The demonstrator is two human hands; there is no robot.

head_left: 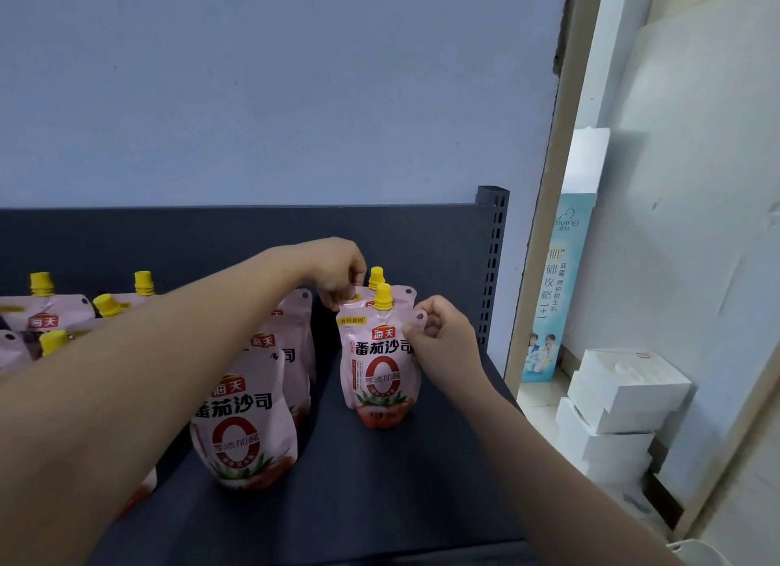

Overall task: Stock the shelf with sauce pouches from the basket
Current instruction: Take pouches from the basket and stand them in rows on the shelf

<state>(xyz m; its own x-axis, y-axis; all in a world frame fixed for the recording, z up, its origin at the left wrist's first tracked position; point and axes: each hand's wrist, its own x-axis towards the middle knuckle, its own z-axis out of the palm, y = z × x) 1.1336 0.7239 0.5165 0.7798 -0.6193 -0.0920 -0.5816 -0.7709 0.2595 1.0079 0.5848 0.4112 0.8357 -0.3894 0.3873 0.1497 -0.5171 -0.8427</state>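
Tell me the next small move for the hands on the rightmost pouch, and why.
Probably release it: the front pouch already stands upright on the shelf, close before the rear pouch, while the left hand and right hand only pinch its top corners.

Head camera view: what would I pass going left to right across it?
Cluster of pink yellow-capped sauce pouches → front pink pouch of the middle row → pair of gripped pink pouches → dark slotted metal upright → light-blue printed box → stacked white boxes
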